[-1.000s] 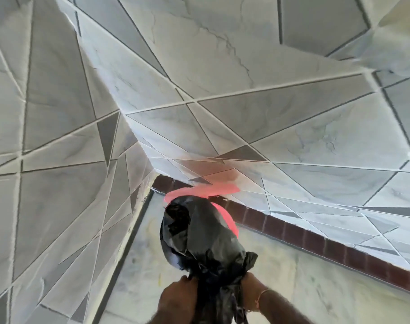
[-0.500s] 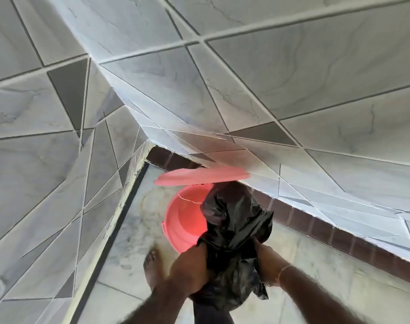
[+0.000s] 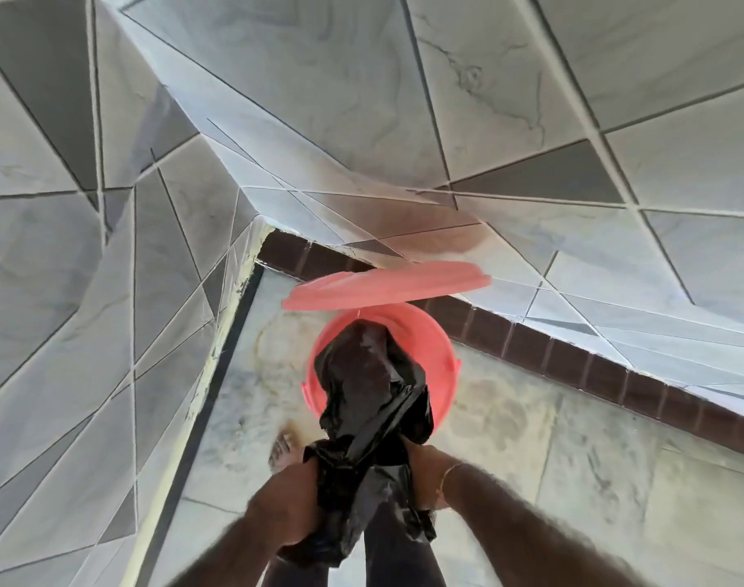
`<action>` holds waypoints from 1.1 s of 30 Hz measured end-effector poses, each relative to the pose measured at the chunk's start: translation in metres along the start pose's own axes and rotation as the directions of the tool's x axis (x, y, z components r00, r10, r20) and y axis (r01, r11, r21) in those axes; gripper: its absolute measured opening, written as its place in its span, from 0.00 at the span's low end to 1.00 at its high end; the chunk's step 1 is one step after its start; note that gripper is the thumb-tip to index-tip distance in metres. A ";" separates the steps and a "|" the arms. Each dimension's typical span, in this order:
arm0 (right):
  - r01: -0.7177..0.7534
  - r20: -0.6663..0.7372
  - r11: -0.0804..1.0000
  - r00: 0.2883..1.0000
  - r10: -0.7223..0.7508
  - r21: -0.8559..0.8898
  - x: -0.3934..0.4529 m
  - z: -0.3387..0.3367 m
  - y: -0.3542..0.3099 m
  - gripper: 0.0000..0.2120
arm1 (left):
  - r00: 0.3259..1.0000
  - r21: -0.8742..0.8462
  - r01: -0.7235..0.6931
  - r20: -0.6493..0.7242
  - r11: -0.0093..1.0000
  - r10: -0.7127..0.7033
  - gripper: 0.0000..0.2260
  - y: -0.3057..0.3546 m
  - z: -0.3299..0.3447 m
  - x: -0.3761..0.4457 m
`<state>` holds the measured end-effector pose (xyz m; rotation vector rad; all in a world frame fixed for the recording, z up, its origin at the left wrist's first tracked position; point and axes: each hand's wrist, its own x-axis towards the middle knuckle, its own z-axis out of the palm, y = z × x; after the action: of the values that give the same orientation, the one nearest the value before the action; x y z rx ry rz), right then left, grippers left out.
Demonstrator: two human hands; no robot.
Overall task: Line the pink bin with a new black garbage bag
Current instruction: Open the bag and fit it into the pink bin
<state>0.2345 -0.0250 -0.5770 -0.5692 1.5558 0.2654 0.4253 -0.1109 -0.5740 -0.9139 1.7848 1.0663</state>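
Two hands, left hand (image 3: 292, 508) and right hand (image 3: 429, 472), each keep a closed grip on the gathered neck of the black garbage bag (image 3: 368, 400), forearms reaching forward. Its crumpled, glossy body bulges over the near rim into the open pink bin (image 3: 436, 358) on the floor (image 3: 573, 459). Beyond, the pink lid (image 3: 387, 286) stands tilted up against the tiled wall (image 3: 319, 99).

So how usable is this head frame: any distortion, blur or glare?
Head view: strong wide-angle bending of the wall tile lines; even daylight, no harsh glare; black bag folds readable; pink bin rim sharp; both forearms soft at the bottom edge.
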 end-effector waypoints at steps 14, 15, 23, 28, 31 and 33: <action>0.018 -0.608 1.000 0.794 -0.023 -0.015 0.034 -0.093 0.052 0.34 | 0.890 -0.305 -0.023 -0.440 0.952 -0.119 0.32 -0.013 -0.049 0.072; 0.028 -0.625 1.000 0.780 -0.030 -0.012 0.038 -0.094 0.054 0.34 | 0.877 -0.326 -0.031 -0.463 0.945 -0.131 0.31 -0.015 -0.054 0.076; 0.158 -0.765 0.987 0.636 -0.100 0.002 0.055 -0.120 0.058 0.15 | 0.852 -0.287 -0.076 -0.517 0.955 -0.088 0.35 -0.026 -0.095 0.103; 0.218 -0.771 0.959 0.573 -0.277 -0.182 0.060 -0.131 0.055 0.08 | 0.857 -0.238 -0.124 -0.515 0.963 -0.017 0.39 -0.031 -0.120 0.124; 0.198 -0.754 0.941 0.564 -0.337 -0.273 0.067 -0.134 0.061 0.07 | 0.832 -0.250 -0.163 -0.555 0.955 -0.003 0.36 -0.033 -0.128 0.133; 0.151 -0.751 0.935 0.560 -0.349 -0.322 0.072 -0.136 0.069 0.13 | 0.809 -0.246 -0.188 -0.587 0.951 0.008 0.36 -0.034 -0.130 0.135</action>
<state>0.0838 -0.0483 -0.6487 -1.2056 2.3060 -0.0771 0.3669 -0.2639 -0.6704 -1.4678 2.2248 1.2278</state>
